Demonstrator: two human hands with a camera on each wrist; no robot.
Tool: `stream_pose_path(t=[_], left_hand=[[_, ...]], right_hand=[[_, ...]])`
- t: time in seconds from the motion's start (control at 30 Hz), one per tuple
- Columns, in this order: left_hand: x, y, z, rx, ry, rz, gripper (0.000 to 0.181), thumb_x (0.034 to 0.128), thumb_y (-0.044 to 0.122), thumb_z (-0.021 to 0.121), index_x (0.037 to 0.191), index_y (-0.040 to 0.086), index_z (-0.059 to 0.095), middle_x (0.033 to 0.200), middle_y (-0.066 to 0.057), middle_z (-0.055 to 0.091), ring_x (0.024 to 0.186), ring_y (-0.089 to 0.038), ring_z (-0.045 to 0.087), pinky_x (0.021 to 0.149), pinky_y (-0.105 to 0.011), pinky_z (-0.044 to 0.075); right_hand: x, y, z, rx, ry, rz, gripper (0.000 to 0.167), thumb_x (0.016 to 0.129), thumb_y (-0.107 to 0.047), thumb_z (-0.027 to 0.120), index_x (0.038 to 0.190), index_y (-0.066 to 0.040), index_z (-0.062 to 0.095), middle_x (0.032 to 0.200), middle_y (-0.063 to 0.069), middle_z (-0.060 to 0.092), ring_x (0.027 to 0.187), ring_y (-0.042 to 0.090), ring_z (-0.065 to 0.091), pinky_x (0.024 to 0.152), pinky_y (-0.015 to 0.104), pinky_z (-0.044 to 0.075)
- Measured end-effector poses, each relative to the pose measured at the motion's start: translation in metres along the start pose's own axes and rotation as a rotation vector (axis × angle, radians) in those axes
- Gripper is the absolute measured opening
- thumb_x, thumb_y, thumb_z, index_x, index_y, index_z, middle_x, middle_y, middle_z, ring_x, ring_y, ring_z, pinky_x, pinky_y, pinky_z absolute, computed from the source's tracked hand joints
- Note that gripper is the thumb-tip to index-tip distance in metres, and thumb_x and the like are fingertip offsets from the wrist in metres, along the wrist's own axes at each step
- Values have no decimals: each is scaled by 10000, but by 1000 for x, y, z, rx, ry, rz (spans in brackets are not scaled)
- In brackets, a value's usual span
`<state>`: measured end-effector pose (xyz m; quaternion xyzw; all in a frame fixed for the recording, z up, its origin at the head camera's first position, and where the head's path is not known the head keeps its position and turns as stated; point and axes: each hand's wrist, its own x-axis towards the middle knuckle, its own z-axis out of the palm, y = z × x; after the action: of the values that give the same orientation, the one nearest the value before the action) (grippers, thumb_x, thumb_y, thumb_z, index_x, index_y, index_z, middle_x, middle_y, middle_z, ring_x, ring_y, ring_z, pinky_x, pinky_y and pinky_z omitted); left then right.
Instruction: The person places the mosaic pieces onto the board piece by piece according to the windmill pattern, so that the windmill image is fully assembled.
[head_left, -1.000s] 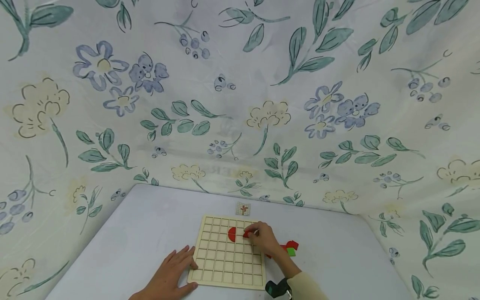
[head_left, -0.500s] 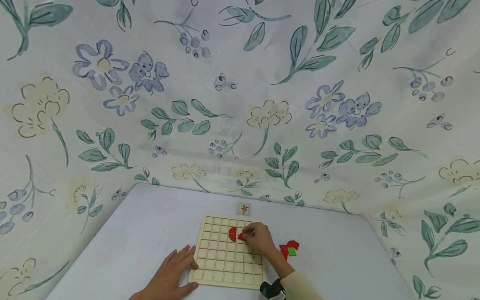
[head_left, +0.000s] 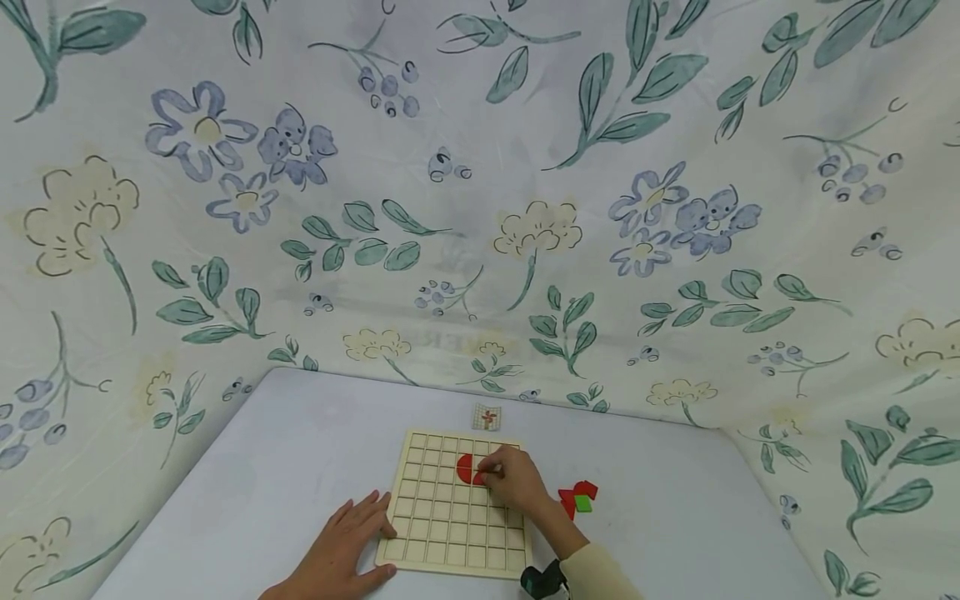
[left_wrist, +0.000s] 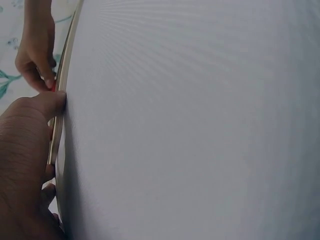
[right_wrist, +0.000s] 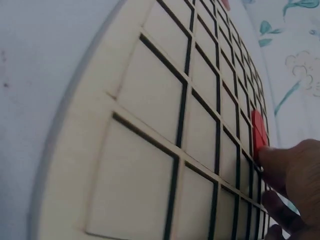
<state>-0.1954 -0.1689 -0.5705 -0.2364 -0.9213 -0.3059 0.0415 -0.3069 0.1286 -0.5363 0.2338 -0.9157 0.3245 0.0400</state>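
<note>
The board [head_left: 437, 531] is pale cream with a square grid, the pieces [head_left: 464, 474] on it plain red, the loose tile [head_left: 583, 503] bright green. White table [head_left: 285, 467], pale yellow sleeve [head_left: 600, 573] — and whitish cloth [head_left: 480, 183] patterned with green leaves, blue and yellow flowers.

Head view forward-down, wrist views close; all share board [head_left: 453, 506].

Faint lettering [head_left: 444, 340], partly legible as "ER", stands on the floral cloth [head_left: 480, 187] above the table's [head_left: 660, 500] far edge.
</note>
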Motion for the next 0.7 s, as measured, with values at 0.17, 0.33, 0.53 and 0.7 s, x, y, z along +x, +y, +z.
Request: stream_pose_path(t=[0.17,0.33,0.53,0.7], left_hand=[[-1,1,0,-7,13,7,351,841,579,679,1005,295,552,1452,-183,472,1370,-401,373,1062,-670,239],[-1,1,1,2,14,11,353,838,580,681,1007,297,554,1448,-181,477,1364,-404,381,1060,-670,249],[0,-1,1,9,12,6,355,833,577,688,1008,298,556,1449,-178,477,1364,-400,382,1064,-668,249],[0,-1,1,14,8,1,356,833,585,684,1007,303,555,1451,-173,476,1368,-396,379,1067,-668,249]], right_hand=[[-2,2,4,-53,45,-5,36,844,-77,764,877,-85,773,844,-55,632,745,61,560,631,249,500],[-5,1,2,-64,-3,14,146,820,-147,803,944,-77,774,855,-48,625,753,59,553,644,251,507],[-8,1,-2,-29,-47,0,144,839,-110,769,979,-73,759,840,-47,609,747,70,538,652,256,507],[-8,3,-1,-2,-69,7,141,855,-103,758,992,-76,738,827,-51,584,731,65,527,643,251,499]])
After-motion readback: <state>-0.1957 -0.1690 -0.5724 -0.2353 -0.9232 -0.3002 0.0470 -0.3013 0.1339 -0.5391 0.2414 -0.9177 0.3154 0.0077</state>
